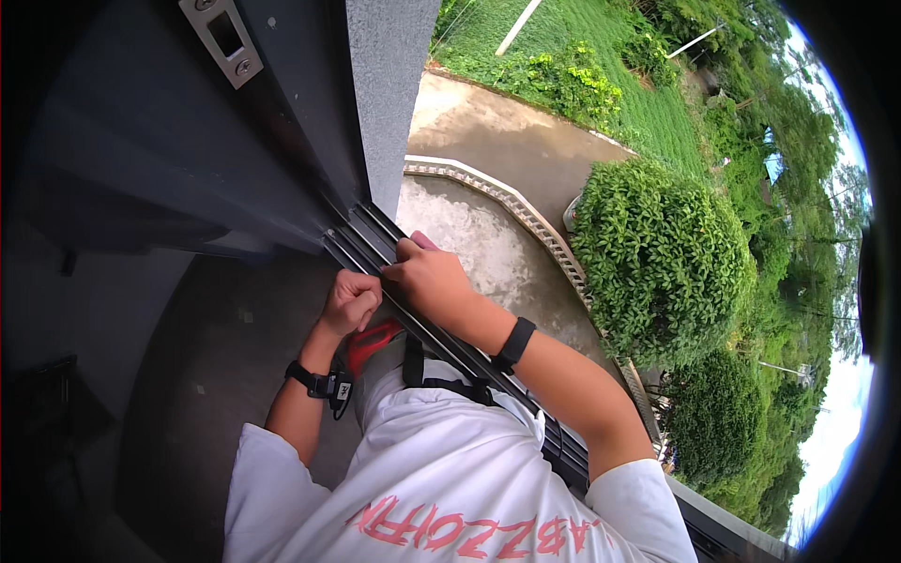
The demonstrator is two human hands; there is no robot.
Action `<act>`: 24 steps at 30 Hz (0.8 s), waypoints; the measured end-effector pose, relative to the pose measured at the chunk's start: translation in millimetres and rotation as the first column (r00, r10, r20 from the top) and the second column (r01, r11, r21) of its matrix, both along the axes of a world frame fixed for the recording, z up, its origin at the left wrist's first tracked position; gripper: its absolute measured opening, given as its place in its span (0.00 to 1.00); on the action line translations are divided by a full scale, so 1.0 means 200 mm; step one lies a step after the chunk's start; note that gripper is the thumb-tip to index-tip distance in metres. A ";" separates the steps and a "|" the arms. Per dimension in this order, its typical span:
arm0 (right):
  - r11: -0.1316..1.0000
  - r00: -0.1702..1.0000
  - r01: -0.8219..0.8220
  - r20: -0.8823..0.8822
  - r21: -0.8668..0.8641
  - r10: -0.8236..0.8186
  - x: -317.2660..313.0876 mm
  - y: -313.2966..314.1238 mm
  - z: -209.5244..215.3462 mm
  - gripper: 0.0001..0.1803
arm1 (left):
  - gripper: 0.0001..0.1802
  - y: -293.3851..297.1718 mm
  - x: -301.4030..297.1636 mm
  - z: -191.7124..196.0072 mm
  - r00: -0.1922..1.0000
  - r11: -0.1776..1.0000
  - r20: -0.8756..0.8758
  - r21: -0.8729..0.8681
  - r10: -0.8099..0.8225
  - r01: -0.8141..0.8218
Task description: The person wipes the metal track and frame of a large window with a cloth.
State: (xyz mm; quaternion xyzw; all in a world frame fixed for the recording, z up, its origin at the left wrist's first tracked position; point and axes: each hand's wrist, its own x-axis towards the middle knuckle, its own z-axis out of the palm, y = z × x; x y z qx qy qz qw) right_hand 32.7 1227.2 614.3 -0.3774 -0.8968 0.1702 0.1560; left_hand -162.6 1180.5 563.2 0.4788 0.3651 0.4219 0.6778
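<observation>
My left hand (354,301) is closed in a fist on the room side of a dark metal window track (436,336). What it holds, if anything, is hidden. Reaching across the track, my right hand (430,281) has its fingers curled down at the rails, close to my left. A small pinkish bit (423,241) shows past its knuckles, too small to name. Below my left hand, a red tool handle (372,345) appears beside my leg; no hand is on it.
A dark frame with a metal strike plate (225,42) rises at upper left, beside a grey wall edge (387,94). Beyond the track lies a drop to a concrete yard (469,225) with a pale balustrade (516,202) and a large bush (662,258).
</observation>
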 end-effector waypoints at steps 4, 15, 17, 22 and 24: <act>0.991 0.972 0.000 0.231 -0.132 0.030 -0.12 0.05 -0.01 0.06 | 0.14 -0.03 -0.01 -0.08 1.000 0.999 0.026 0.033 0.003 -0.004; 0.996 0.997 0.078 0.009 -0.033 -0.078 -0.23 0.10 -0.09 0.08 | 0.15 -0.02 -0.03 -0.06 1.000 0.999 -0.002 -0.026 0.020 -0.020; 0.997 0.997 0.074 0.007 -0.001 -0.074 -0.20 0.11 -0.07 0.08 | 0.15 -0.01 0.00 -0.07 1.000 0.997 0.001 -0.068 0.021 -0.021; 0.976 0.975 0.217 -0.058 0.021 -0.216 -0.42 0.20 -0.22 0.07 | 0.14 -0.02 -0.01 -0.15 0.996 0.991 -0.018 -0.107 0.085 -0.086; 0.980 0.982 0.190 -0.013 0.052 -0.190 -0.30 0.27 -0.20 0.08 | 0.13 0.09 0.05 -0.19 1.000 0.998 0.003 -0.060 0.003 -0.003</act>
